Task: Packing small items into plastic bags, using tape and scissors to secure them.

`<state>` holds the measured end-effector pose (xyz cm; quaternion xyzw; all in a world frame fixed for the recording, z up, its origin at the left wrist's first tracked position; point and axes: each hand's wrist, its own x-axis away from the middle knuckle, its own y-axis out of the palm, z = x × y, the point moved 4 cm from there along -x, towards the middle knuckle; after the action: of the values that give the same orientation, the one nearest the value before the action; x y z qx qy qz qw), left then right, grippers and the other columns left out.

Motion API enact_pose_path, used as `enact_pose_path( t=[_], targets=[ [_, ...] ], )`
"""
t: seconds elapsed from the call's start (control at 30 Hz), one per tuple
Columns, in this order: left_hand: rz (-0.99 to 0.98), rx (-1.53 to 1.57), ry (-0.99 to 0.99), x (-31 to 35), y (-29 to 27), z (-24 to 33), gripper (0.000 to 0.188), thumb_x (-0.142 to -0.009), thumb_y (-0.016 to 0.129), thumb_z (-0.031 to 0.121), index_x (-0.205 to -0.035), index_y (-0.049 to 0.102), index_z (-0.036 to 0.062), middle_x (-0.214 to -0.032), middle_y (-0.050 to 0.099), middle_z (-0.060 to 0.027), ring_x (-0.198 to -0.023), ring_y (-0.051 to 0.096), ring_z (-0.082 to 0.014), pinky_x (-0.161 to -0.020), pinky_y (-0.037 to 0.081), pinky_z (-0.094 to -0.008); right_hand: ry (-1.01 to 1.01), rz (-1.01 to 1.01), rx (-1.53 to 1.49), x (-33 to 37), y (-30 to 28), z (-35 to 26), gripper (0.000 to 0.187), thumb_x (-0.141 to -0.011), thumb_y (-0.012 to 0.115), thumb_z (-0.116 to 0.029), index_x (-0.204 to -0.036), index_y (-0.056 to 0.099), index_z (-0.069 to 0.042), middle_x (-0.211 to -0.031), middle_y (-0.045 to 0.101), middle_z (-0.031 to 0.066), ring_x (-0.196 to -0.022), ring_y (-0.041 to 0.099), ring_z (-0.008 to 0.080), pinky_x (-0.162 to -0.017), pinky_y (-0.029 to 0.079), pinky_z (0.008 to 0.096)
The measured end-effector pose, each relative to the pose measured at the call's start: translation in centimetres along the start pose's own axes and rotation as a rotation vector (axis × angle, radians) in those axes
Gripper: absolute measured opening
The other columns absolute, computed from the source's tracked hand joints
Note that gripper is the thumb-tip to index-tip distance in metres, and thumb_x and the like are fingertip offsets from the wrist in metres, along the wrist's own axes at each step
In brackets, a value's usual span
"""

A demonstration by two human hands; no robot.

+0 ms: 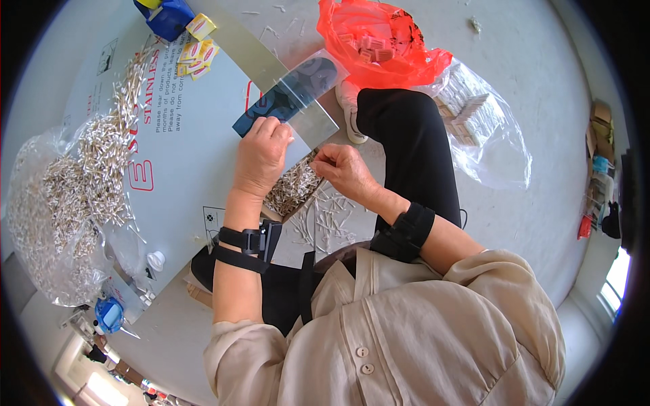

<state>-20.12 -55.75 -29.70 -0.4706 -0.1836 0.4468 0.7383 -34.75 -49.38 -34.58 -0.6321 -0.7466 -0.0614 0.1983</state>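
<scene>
A beige buttoned shirt with rolled sleeves, black trousers, black strapped bands on both wrists.

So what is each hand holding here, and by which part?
The left hand grips a clear plastic sleeve with a dark blue pattern by its near lower end. The right hand has its fingertips pinched together; whether anything small is between them cannot be told.

The scene is bright and evenly lit by soft daylight, with a blown-out window (617, 277) at the lower right rim and only faint, soft-edged shadows under the hands and forearms. Beyond the fingers (271, 128), the clear plastic sleeve (298, 91) and the metal strip (257, 54) carry pale glare. The middle is sharp, while the fisheye bends straight edges, smears detail toward the rim, and leaves black corners around the round picture.
</scene>
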Motion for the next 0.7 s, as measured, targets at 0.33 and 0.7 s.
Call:
enact_pose_path(
  t=[0.33,0.7],
  targets=[
    [0.087,0.395,-0.230,-1.3,-0.3,-3.1,0.013,-0.075,0.065,0.004,-0.071,0.053,0.0002,-0.063,0.054,-0.0071,-0.059,0.053,-0.0201,-0.054,0.043,-0.0317,0.022,-0.038,-0.007,0.0,-0.1,0.2,0.017,-0.082,0.063,-0.009,-0.076,0.057,0.006,-0.063,0.055,0.0056,-0.061,0.048,0.0098,-0.054,0.041,0.0281],
    [-0.201,0.648,-0.363,-3.9,-1.9,-5.1,0.010,-0.077,0.063,0.002,-0.071,0.056,-0.0011,-0.061,0.052,0.0011,-0.057,0.043,-0.0063,-0.052,0.038,-0.0227,-0.554,0.112,0.257,0.6,-1.3,-6.3,0.018,-0.074,0.064,-0.001,-0.091,0.059,-0.002,-0.076,0.054,0.0110,-0.069,0.055,0.0271,-0.059,0.045,0.0338]
  ],
)
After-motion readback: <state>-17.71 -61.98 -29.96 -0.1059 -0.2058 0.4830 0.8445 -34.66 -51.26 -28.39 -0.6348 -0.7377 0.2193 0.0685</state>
